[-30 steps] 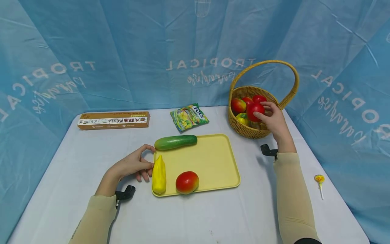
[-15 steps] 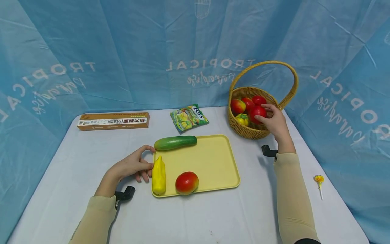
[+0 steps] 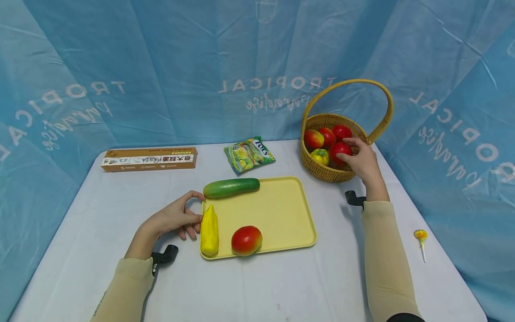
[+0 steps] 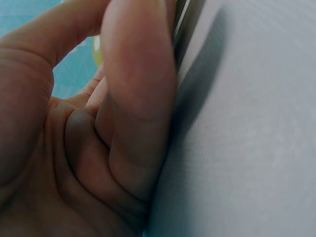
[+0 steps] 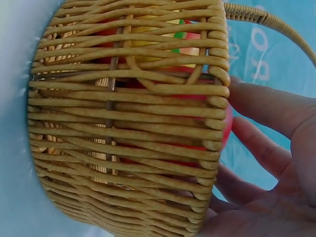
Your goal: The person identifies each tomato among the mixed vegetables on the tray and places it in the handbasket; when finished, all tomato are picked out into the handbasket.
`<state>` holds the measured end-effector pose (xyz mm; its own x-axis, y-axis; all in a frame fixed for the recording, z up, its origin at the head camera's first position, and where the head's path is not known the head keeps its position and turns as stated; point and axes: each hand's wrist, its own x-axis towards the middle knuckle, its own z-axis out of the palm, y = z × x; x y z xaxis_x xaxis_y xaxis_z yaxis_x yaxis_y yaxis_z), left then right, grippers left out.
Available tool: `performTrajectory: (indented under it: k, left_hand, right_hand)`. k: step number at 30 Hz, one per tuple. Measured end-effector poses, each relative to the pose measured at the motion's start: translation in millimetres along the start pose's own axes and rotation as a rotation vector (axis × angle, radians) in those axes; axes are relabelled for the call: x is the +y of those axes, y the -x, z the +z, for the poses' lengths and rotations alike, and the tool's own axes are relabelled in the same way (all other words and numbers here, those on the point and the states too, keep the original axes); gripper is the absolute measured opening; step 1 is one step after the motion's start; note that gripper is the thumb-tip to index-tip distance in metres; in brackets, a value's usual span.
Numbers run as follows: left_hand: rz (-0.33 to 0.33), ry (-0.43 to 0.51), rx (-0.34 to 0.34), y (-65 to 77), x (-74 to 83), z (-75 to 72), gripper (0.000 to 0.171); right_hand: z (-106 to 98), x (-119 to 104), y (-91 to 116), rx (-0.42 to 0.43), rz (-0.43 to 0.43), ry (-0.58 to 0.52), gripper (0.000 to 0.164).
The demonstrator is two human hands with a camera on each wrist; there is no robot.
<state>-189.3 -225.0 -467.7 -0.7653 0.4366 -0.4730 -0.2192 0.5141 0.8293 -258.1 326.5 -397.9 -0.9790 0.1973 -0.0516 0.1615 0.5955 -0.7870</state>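
In the head view, my right hand reaches into the wicker basket. Thumb and fingers grip a smooth round red fruit, partly hidden by the hand. The right wrist view shows these fingers at the basket rim, the red fruit visible through the weave. On the left, my left hand rests at the left edge of the yellow tray, thumb and index finger apart beside its rim. A long yellow fruit or vegetable, a green cucumber and a red-and-yellow mango-like fruit lie on the tray.
Besides several red fruits, the basket holds a small yellow-green pepper-like piece; its tall handle arches above. Behind the tray lie a pasta box and a green packet. A lollipop lies near the right table edge.
The red fruit in my right hand has moved slightly down and right within the basket, leaving the pepper-like piece more exposed. My left hand and the tray look unchanged.
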Motion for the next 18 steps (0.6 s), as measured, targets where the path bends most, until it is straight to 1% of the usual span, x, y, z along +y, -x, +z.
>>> performTrajectory:
  k: [7, 12, 15, 18]
  left_hand:
    - [-0.015, -0.001, 0.004, -0.2, 1.1, 0.1, 0.065]
    - [-0.027, 0.002, 0.007, -0.3, 1.4, 0.3, 0.065]
    - [-0.022, 0.002, 0.007, 0.0, 1.2, 0.3, 0.064]
    - [-0.011, 0.005, 0.006, 0.6, 0.9, 0.2, 0.064]
  right_hand:
    - [-2, -5, 3, 0.0, -0.029, -0.001, 0.061]
    - [-5, -15, 10, -0.01, -0.072, -0.024, 0.061]
    - [-4, -25, 16, -0.042, -0.113, -0.067, 0.062]
    - [-1, -38, 24, -0.095, -0.169, -0.131, 0.062]
